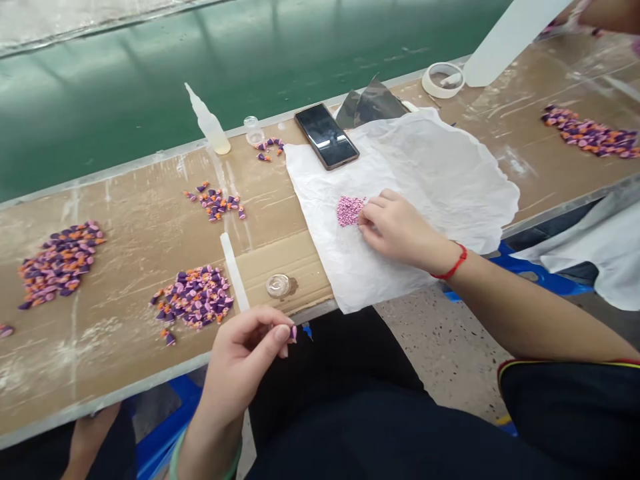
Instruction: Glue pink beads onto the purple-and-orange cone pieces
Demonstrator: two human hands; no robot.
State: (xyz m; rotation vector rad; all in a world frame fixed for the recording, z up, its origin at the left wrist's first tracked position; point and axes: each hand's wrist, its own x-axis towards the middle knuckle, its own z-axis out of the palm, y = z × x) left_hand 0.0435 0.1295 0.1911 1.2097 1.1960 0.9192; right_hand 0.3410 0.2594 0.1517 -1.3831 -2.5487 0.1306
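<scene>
Near the table's front edge, my left hand (pixel 247 357) pinches a small purple-and-pink piece (pixel 293 332) between thumb and fingers. My right hand (pixel 395 227), with a red string at the wrist, touches the right side of a heap of tiny pink-and-white bits (pixel 349 210). Its fingertips are drawn together, and whatever they hold is too small to make out. Beneath that heap lies a wrinkled white sheet (pixel 325 233). A small round clear dish (pixel 278 285) sits between my hands, beside a flat white strip (pixel 234 270).
Purple, pink and orange pieces lie in heaps, one (pixel 195 297) beyond my left hand and another (pixel 63 263) farther left. A dropper bottle (pixel 207 123), a phone (pixel 327 137) and a tape roll (pixel 443 80) line the back edge. Another person's arm (pixel 610 15) shows at upper right.
</scene>
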